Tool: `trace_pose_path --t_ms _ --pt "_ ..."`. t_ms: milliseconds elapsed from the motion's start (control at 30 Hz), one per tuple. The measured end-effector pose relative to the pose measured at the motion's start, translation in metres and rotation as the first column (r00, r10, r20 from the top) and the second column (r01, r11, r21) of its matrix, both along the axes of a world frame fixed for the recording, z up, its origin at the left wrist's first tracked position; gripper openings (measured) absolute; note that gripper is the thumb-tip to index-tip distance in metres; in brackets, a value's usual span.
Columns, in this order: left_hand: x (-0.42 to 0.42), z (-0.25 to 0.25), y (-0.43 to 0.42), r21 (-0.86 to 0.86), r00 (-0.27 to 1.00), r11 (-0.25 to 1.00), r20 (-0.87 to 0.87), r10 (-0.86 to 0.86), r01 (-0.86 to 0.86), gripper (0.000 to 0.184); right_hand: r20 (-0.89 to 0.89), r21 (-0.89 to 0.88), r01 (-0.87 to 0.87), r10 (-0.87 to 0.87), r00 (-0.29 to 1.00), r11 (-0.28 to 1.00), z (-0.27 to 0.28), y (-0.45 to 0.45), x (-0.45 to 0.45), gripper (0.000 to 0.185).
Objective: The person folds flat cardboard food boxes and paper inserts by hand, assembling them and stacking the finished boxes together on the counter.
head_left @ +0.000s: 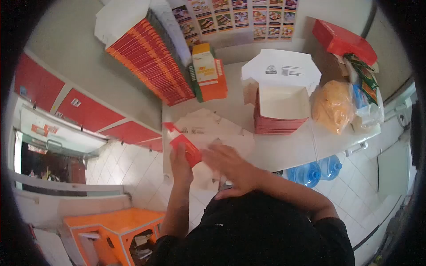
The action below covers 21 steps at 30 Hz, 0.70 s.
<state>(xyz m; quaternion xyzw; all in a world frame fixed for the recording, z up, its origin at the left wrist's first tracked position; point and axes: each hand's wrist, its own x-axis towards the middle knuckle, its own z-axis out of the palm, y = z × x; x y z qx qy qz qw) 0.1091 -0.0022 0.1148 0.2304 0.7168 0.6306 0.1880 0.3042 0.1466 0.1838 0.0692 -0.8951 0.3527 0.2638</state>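
My left hand (181,167) is closed around a small red carton (188,151), held tilted over the front edge of the table, with a flap sticking up at its far end. Close by on the right, my right hand (233,165) has its fingers stretched out, smeared by motion, and nothing shows in it. Whether its fingertips touch the carton I cannot tell. Beneath and beyond both hands lie flat white carton blanks (213,123) on the white table (284,148).
A tall stack of red-and-white cartons (148,62) leans at the back left, beside smaller orange and yellow boxes (211,77). Nested open trays (282,122) stand at right, near a bagged orange item (333,106) and a red box (344,42). Blue water bottles (306,174) are below.
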Motion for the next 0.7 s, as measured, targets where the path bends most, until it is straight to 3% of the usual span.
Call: trace_pose_path --t_ms 100,133,167,200,300,333,367,433,467,500,533,567,600,633,667,700 --pt "0.028 0.021 0.013 0.452 0.930 0.891 0.343 -0.130 -0.042 0.033 -0.165 0.096 -0.025 0.041 0.985 0.995 -0.024 -0.014 -0.024 0.077" --pt "0.035 0.033 0.014 0.509 0.859 0.855 0.478 -0.185 -0.098 0.034 -0.208 0.067 -0.042 0.056 0.976 0.997 -0.034 -0.011 -0.032 0.076" --pt "0.038 0.037 0.014 0.550 0.766 0.819 0.594 -0.247 -0.162 0.036 -0.256 0.042 -0.060 0.069 0.964 0.997 -0.044 -0.004 -0.040 0.074" --pt "0.035 0.031 0.009 0.542 0.765 0.823 0.598 -0.238 -0.168 0.038 -0.301 0.019 -0.074 0.077 0.950 0.997 -0.047 0.001 -0.045 0.073" --pt "0.014 0.004 -0.011 0.501 0.720 0.840 0.660 -0.215 -0.208 0.043 -0.064 -0.215 -0.156 0.145 0.987 0.964 -0.007 -0.001 -0.040 0.066" --pt "0.018 0.009 -0.014 0.518 0.735 0.845 0.624 -0.266 -0.134 0.043 -0.103 -0.110 -0.118 0.107 0.989 0.987 -0.003 -0.002 -0.041 0.064" --pt "0.013 0.012 -0.021 0.599 0.671 0.799 0.573 -0.471 0.049 0.046 -0.150 -0.004 -0.085 0.083 0.985 0.996 -0.002 -0.006 -0.046 0.063" --pt "0.048 0.041 -0.008 0.436 0.775 0.866 0.625 -0.095 -0.246 0.046 -0.220 0.115 -0.011 0.036 0.975 0.993 -0.003 -0.008 -0.049 0.059" --pt "0.059 0.050 -0.005 0.439 0.847 0.872 0.529 -0.055 -0.218 0.045 -0.241 0.125 0.031 0.000 0.971 0.992 -0.005 -0.008 -0.048 0.058" --pt "0.069 0.053 -0.005 0.443 0.904 0.877 0.427 -0.023 -0.187 0.044 -0.258 0.138 0.078 -0.040 0.965 0.987 -0.007 -0.008 -0.047 0.056" --pt "0.076 0.051 -0.003 0.448 0.945 0.882 0.327 -0.005 -0.150 0.042 -0.265 0.033 0.063 -0.052 0.963 0.997 -0.009 -0.007 -0.047 0.055" --pt "0.064 0.038 -0.011 0.489 0.944 0.869 0.319 -0.091 -0.081 0.041 -0.368 0.110 0.103 -0.055 0.928 0.989 -0.017 -0.008 -0.054 0.055" --pt "0.060 0.028 -0.007 0.383 0.972 0.922 0.233 -0.032 -0.061 0.038 -0.454 0.193 0.156 -0.053 0.889 0.969 -0.028 -0.008 -0.061 0.055" --pt "0.058 0.020 -0.002 0.269 0.990 0.962 0.141 0.018 -0.056 0.035 -0.439 0.126 0.134 -0.065 0.896 0.983 -0.028 -0.010 -0.059 0.044" --pt "0.063 0.044 0.006 0.265 0.975 0.964 0.218 -0.047 -0.013 0.033 -0.380 0.018 -0.031 0.036 0.924 0.999 -0.030 -0.007 -0.056 0.031" --pt "0.064 0.062 0.011 0.256 0.952 0.966 0.290 -0.102 0.025 0.031 -0.459 0.086 0.164 -0.107 0.882 0.983 -0.038 -0.016 -0.066 0.023"
